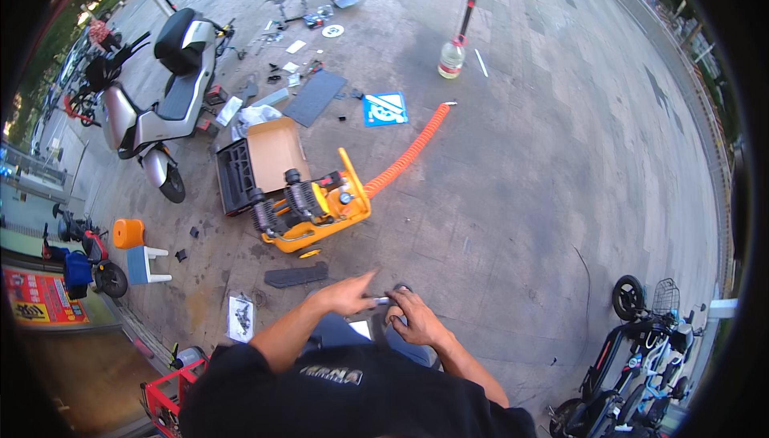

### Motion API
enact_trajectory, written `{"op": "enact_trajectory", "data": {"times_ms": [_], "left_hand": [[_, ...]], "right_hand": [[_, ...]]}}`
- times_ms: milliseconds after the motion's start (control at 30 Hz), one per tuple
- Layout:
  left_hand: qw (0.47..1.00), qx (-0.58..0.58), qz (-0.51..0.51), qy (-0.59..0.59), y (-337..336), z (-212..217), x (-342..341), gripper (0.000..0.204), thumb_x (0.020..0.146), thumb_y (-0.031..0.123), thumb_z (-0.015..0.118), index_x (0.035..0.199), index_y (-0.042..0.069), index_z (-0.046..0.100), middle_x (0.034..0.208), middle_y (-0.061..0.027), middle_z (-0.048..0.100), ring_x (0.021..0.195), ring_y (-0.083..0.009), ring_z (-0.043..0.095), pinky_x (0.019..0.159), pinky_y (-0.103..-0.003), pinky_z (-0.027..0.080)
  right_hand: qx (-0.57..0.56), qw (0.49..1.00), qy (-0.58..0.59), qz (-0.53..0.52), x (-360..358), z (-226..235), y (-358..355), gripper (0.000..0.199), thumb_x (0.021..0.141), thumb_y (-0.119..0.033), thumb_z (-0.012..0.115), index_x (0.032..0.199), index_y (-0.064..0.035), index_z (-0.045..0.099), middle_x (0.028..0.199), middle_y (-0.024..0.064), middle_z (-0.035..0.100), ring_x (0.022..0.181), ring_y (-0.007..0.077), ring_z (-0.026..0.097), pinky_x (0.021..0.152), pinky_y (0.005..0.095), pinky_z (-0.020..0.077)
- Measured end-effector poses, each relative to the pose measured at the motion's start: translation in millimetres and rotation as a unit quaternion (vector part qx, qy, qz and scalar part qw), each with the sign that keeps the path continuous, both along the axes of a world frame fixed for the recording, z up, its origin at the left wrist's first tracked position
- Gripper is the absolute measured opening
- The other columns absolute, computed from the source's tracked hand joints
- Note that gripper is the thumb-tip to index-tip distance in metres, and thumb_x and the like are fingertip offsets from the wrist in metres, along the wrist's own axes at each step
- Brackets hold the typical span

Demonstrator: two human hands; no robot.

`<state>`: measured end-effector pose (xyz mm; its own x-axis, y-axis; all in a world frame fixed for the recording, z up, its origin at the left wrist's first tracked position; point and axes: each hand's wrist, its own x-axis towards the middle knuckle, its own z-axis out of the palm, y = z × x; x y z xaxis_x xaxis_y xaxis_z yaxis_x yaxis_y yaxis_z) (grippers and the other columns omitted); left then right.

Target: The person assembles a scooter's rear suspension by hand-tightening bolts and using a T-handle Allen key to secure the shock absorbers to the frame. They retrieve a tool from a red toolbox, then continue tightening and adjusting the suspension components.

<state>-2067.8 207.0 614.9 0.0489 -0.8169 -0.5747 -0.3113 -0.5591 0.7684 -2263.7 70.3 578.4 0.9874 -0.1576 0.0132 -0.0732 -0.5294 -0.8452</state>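
Observation:
A small silver cylindrical piece (381,301) sits between my two hands, above my lap. My left hand (346,295) has its index finger stretched out, while its other fingers curl at the near end of this piece. My right hand (416,319) is closed around the other end, its fingers bent. Something dark and rounded (402,287) shows just beyond my right fingertips; its kind is too small to tell. Ahead of my left hand a dark grey flat panel (296,275) lies on the pavement.
A yellow air compressor (352,206) with an orange coiled hose (412,150) stands ahead, beside an opened cardboard box (276,150). A silver scooter (176,102) is parked at far left, near scattered parts. Stools (128,234), a water-filled jug (452,59) and parked bikes (641,358) stand around.

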Motion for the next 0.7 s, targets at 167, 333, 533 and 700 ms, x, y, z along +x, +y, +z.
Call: {"op": "enact_trajectory", "data": {"times_ms": [167, 333, 533, 700], "left_hand": [[0.988, 0.024, -0.15, 0.005, -180.5, -6.1, -8.7, 0.084, 0.08, 0.016, 0.062, 0.143, -0.009, 0.012, 0.076, -0.0182, 0.066, 0.065, -0.0258, 0.065, 0.059, -0.036, 0.052], [0.985, -0.012, -0.17, 0.023, -309.8, -19.5, 29.1, 0.085, 0.08, 0.023, 0.066, 0.142, -0.008, 0.016, 0.102, -0.0271, 0.059, 0.071, -0.0291, 0.066, 0.063, -0.038, 0.054], [0.934, -0.233, 0.097, -0.253, -458.9, -7.6, 180.0, 0.065, 0.08, 0.027, 0.07, 0.129, -0.006, 0.044, 0.123, -0.0239, 0.054, 0.097, -0.0336, 0.063, 0.093, -0.041, 0.045], [0.808, -0.36, 0.466, -0.002, -519.6, 29.2, 334.0, 0.04, 0.088, 0.017, 0.063, 0.121, -0.002, 0.052, 0.101, -0.0113, 0.063, 0.087, -0.0157, 0.063, 0.075, -0.03, 0.052]], "right_hand": [[-0.07, 0.985, 0.103, -0.116, -3.4, 15.2, -99.5, 0.048, 0.078, -0.014, 0.064, 0.122, -0.0021, 0.05, 0.106, 0.0204, 0.06, 0.101, 0.0389, 0.056, 0.086, 0.0445, 0.0456], [-0.111, 0.978, 0.09, -0.15, 44.8, -1.8, -223.2, 0.035, 0.08, -0.014, 0.063, 0.113, -0.0051, 0.056, 0.096, 0.0188, 0.063, 0.091, 0.0371, 0.059, 0.077, 0.0457, 0.0473], [0.005, 0.958, 0.132, -0.255, 147.7, -19.2, -401.0, 0.021, 0.082, -0.02, 0.064, 0.093, -0.0015, 0.061, 0.077, 0.0223, 0.062, 0.072, 0.0392, 0.061, 0.065, 0.042, 0.0482], [0.267, 0.927, 0.017, -0.262, 197.6, 45.6, -527.5, 0.016, 0.093, -0.011, 0.051, 0.097, 0.0022, 0.057, 0.087, 0.01, 0.062, 0.077, 0.0165, 0.06, 0.071, 0.0309, 0.0496]]}}
